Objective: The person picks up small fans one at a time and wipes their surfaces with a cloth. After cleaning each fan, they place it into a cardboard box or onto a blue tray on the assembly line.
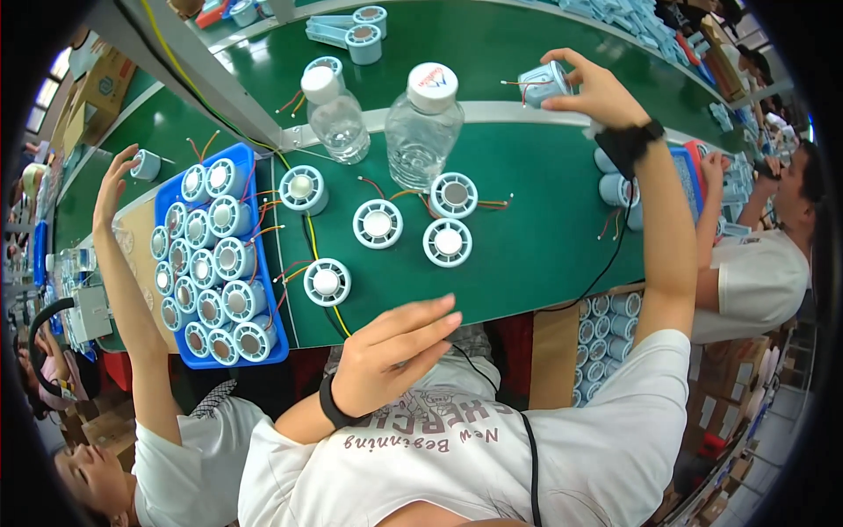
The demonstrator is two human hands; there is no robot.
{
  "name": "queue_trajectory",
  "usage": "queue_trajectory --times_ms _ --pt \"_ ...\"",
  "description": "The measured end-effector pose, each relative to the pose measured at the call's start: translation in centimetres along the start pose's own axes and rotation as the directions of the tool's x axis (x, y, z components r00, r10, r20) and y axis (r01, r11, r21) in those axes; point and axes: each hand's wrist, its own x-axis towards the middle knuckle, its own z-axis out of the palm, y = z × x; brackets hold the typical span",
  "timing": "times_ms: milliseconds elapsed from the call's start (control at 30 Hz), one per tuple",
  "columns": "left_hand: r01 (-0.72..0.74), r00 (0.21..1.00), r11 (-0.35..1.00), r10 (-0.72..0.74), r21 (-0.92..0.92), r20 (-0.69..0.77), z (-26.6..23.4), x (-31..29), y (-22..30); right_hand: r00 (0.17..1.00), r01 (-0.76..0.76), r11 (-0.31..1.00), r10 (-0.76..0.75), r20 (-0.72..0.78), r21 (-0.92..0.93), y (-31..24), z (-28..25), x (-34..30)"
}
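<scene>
My right hand (601,92) reaches to the far right, its thumb and fingers pinched round a light blue round housing (543,85) with thin coloured wires sticking out. Close to my body, over the table's near edge, my left hand (395,351) is open, fingers stretched out and holding nothing. Beyond it, several similar housings lie on the green table: one near the left fingers (327,281), others in the middle, including a white-centred housing (378,224) and a grey-centred housing (454,195). Their wires trail out beside them.
A blue tray (281,350) full of housings stands at left. Two clear bottles with white caps, a smaller bottle (341,132) and a larger bottle (424,132), stand mid-table. A co-worker's hand (110,189) is at far left; another person sits right. A box of housings (606,338) is below right.
</scene>
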Motion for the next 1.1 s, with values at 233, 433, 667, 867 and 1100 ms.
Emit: queue_trajectory --times_ms 233,433,667,867,1100 --pt "-0.169 0.938 0.947 0.240 0.274 -0.251 5.5 4.2 0.2 0.947 -0.153 0.921 0.034 0.319 0.357 -8.6 1.4 -16.5" --pt "-0.206 0.977 0.979 0.206 0.003 -0.063 6.9 3.2 0.0 0.922 -0.267 0.853 0.090 0.378 0.448 -9.1 2.9 -22.1" --pt "0.084 0.994 0.870 -0.041 -0.485 0.099 7.0 1.8 1.6 0.989 -0.044 0.937 -0.008 0.146 0.346 -7.2 2.6 -25.7" --pt "0.152 0.986 0.742 -0.067 -0.653 0.153 7.2 1.3 1.6 0.900 0.389 0.883 -0.425 0.096 0.261 -7.3 2.8 -25.8" --pt "0.400 0.916 0.445 -0.184 -0.801 0.356 7.0 1.3 1.2 0.904 0.396 0.845 -0.427 0.008 0.360 -7.5 4.5 -25.1"
